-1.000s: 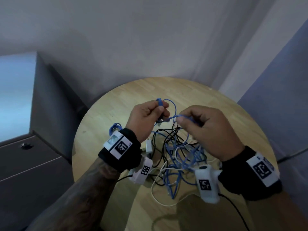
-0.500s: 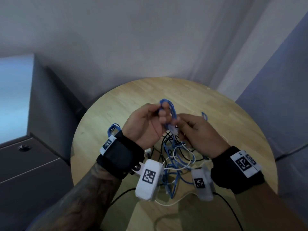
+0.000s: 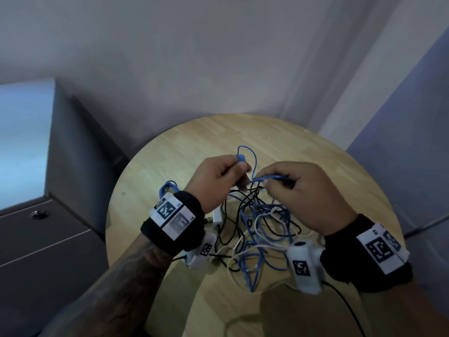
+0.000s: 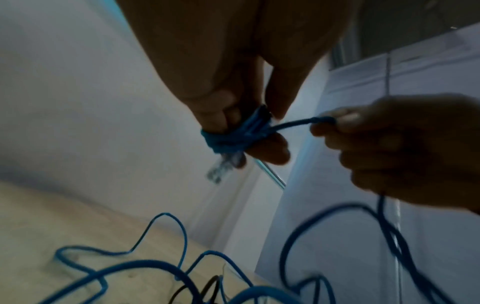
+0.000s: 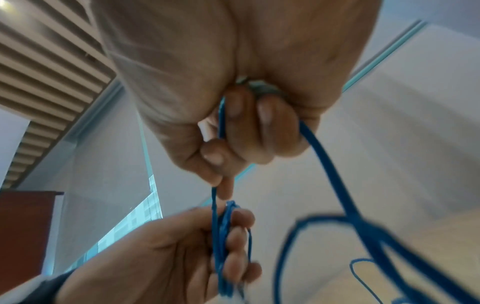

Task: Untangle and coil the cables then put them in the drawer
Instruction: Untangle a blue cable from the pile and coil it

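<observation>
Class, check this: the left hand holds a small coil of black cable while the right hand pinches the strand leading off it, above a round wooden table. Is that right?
One error: the coil in the left hand is blue, not black, as the left wrist view shows. The right hand does pinch the strand leading off it, above the round wooden table.

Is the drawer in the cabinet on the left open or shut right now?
Shut. In the head view the drawer front sits flush with the cabinet face, nothing pulled out, its interior hidden.

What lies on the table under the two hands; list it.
Under the left hand and right hand, the round table holds a tangle of blue, black and white cables and a small white adapter. Wrists hide some.
</observation>
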